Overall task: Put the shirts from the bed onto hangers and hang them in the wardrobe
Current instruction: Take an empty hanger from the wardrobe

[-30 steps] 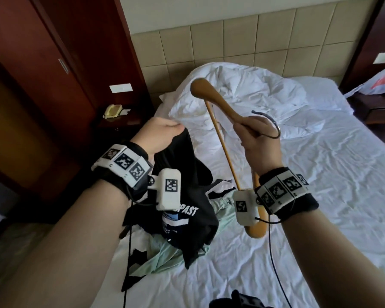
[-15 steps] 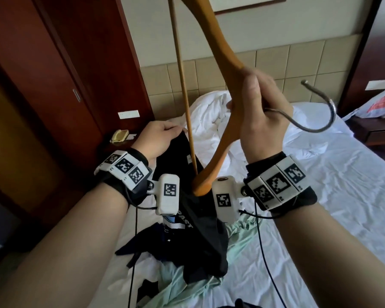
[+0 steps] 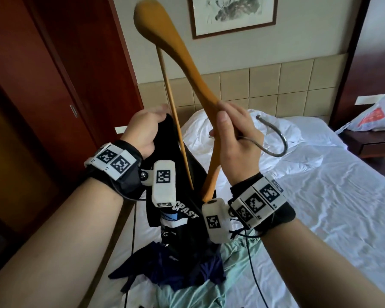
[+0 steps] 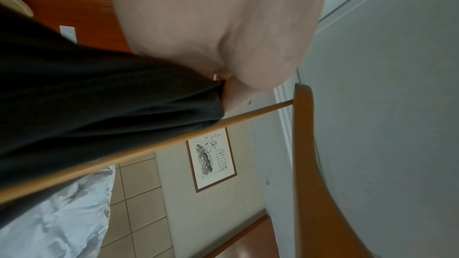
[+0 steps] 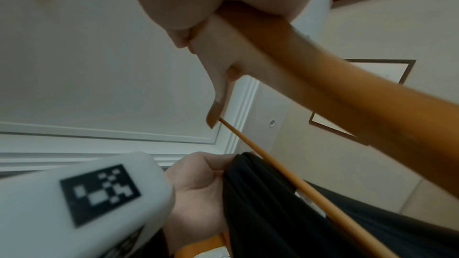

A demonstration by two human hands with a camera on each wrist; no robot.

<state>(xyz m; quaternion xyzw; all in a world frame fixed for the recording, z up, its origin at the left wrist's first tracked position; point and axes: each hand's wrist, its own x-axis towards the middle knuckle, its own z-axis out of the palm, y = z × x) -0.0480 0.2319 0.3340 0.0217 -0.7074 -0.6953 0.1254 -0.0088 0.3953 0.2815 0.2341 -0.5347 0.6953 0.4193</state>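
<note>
My left hand grips the top edge of a black printed T-shirt and holds it up over the bed. My right hand grips a wooden hanger at its middle, by the metal hook. The hanger stands almost upright, its lower arm and thin bar down inside the shirt, its upper arm high above. In the left wrist view the bar crosses the black cloth. The right wrist view shows the hanger in my grip and my left hand below.
A mint green shirt and a dark navy one lie heaped on the white bed. The red-brown wardrobe stands to the left. A nightstand with a plastic bag is at the right. A crumpled duvet lies by the headboard.
My right hand has swung the hanger upright and lowered its bottom arm into the black shirt. My left hand has raised the shirt higher off the bed.
</note>
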